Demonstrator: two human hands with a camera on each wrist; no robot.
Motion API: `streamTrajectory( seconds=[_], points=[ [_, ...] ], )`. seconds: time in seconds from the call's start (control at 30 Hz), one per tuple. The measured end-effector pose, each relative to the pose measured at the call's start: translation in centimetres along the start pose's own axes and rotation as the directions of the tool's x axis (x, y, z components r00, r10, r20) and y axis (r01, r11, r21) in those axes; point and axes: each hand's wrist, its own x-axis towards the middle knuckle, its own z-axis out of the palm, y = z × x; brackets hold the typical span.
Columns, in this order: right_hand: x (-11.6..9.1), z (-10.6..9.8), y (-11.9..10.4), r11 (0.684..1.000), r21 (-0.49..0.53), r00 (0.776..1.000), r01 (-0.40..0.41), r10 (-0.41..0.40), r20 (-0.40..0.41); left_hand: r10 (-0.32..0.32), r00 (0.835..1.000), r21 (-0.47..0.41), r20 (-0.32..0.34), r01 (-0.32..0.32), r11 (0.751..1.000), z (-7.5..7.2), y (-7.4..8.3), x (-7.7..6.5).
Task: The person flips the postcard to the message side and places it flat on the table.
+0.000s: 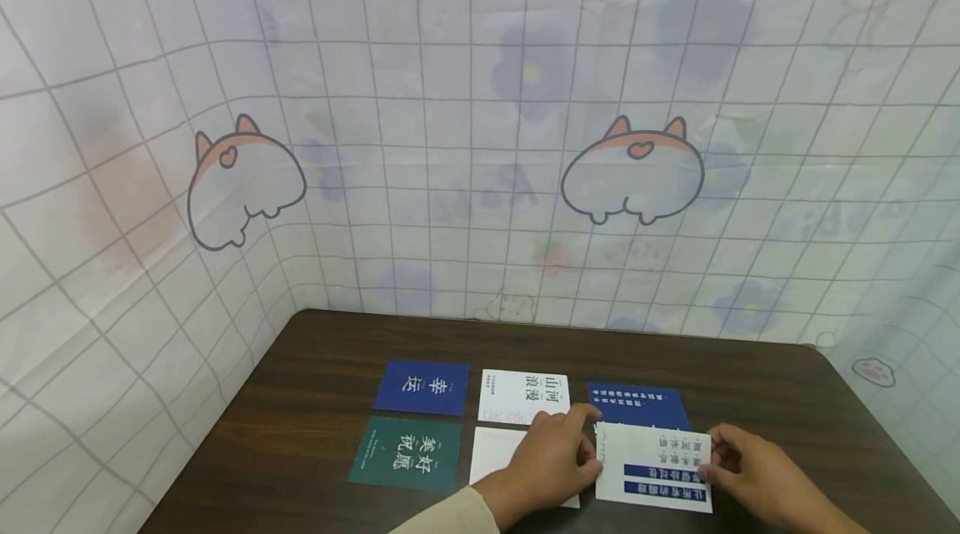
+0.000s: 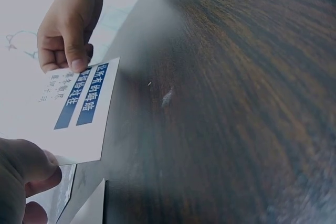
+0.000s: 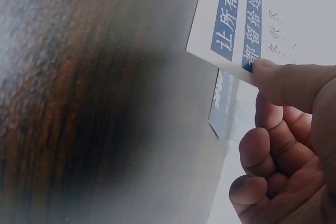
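A white card [image 1: 611,480] with two dark blue printed bands is held by both hands just above the table, at the front right of the head view. My right hand [image 1: 757,471] pinches its right edge between thumb and fingers. At the opposite edge, my left hand [image 1: 551,459] grips the card, thumb on top in the left wrist view. Partly covered behind it lies a blue card [image 1: 637,405] with white characters. Under my left forearm and hand is another white card [image 1: 491,451], mostly hidden.
The brown wooden table [image 1: 300,401] also bears a blue card [image 1: 423,388], a green card [image 1: 405,455] and a white card with black characters [image 1: 521,392], laid in rows. A patterned grid curtain [image 1: 450,142] hangs behind and beside the table.
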Motion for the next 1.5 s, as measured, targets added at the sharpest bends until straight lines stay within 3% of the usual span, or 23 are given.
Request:
streamTrajectory(
  seconds=[0.23,0.43,0.8,1.1,1.23,1.5],
  points=[
    [-0.2,-0.1,0.3,0.999,0.019,0.999,0.041,-0.041,-0.027,0.011,1.000,-0.005,-0.022,-0.011,1.000,0.0,0.0,0.1],
    [-0.5,-0.2,0.6,0.992,0.007,0.991,0.125,-0.124,-0.048,0.013,0.999,0.003,-0.030,-0.012,1.000,-0.3,0.2,0.1],
    [-0.9,-0.5,0.9,0.978,-0.003,0.976,0.208,-0.208,-0.062,0.103,0.991,0.102,-0.083,-0.095,0.990,-0.6,0.3,-0.2],
    [-1.1,-0.7,1.2,0.969,0.044,0.970,0.243,-0.242,-0.032,0.170,0.976,0.155,-0.135,-0.148,0.977,-0.7,0.3,-0.1],
    [-1.1,-0.7,1.4,0.960,0.069,0.962,0.272,-0.272,-0.012,0.191,0.971,0.155,-0.143,-0.169,0.973,-0.7,0.1,-0.1],
    [-1.0,-0.8,1.3,0.963,0.096,0.967,0.253,-0.253,-0.006,0.201,0.969,0.127,-0.141,-0.184,0.975,-0.5,-0.2,0.0]
  ],
)
